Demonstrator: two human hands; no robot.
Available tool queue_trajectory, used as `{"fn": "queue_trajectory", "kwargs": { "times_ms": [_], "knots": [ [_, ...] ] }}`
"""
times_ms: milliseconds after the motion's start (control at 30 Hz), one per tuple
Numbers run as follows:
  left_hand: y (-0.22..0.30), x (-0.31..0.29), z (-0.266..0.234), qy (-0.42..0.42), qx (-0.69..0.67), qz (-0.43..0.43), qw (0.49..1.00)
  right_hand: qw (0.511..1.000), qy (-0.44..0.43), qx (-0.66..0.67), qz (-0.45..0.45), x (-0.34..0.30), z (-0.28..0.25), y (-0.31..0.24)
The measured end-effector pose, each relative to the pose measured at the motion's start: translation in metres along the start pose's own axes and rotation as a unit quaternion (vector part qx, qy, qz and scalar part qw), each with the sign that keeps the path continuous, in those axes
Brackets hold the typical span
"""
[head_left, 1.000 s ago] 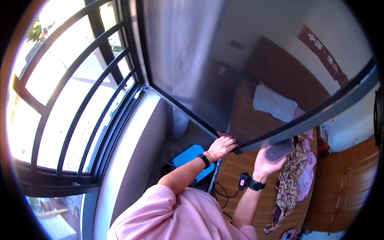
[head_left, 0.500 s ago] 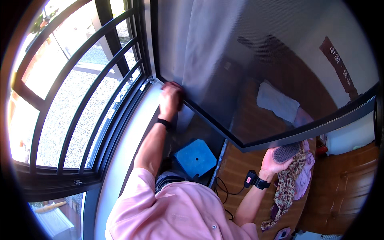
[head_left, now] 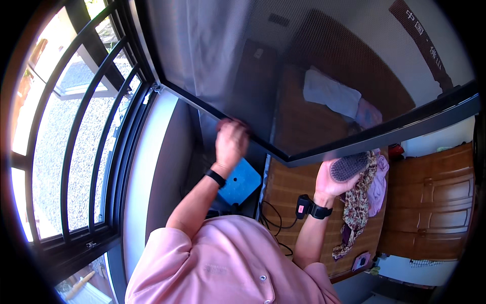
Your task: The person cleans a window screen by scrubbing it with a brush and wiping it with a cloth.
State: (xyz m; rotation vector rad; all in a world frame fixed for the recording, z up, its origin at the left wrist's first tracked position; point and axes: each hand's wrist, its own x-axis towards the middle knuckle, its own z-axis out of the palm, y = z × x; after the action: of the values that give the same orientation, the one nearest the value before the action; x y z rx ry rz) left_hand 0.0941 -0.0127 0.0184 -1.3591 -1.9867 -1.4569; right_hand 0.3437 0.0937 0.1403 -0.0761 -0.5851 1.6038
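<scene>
- The screen panel (head_left: 304,61) is filling the upper middle and upper right of the frame, its nearest corner pointing down toward the lower middle.
- From that corner, one dark edge is running to the upper left, another toward the right rim; the far end is lying out of view, so I cannot tell the long axis.
- Near the centre, the blurred left hand (head_left: 231,145) is bending its fingers around a dark red cloth (head_left: 238,123) at the panel's lower edge.
- Right of centre, the right hand (head_left: 327,180) is carrying a grey oval pad (head_left: 349,167) against its palm, the oval slanting up to the right; I cannot tell whether its hidden fingertips are grasping the panel.
- The cloth could be slipping if the left fingers loosen.
- The panel could be swinging if one edge is getting pushed unbraced.
- A black cable (head_left: 271,215) is looping over the bed (head_left: 288,188), lower middle, and could be snagging if the right arm reaches farther.
</scene>
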Motion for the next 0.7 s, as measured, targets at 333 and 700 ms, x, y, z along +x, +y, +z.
{"fn": "queue_trajectory", "kwargs": {
  "times_ms": [333,700],
  "knots": [
    [0.065,-0.074,0.031,-0.359,-0.298,0.097,0.879,0.997,-0.026,-0.076,0.022,-0.001,-0.010,-0.007],
    [-0.058,-0.040,-0.018,-0.076,-0.612,-0.629,0.474,0.892,0.325,-0.242,0.201,-0.111,-0.076,-0.015]
  ]
}}
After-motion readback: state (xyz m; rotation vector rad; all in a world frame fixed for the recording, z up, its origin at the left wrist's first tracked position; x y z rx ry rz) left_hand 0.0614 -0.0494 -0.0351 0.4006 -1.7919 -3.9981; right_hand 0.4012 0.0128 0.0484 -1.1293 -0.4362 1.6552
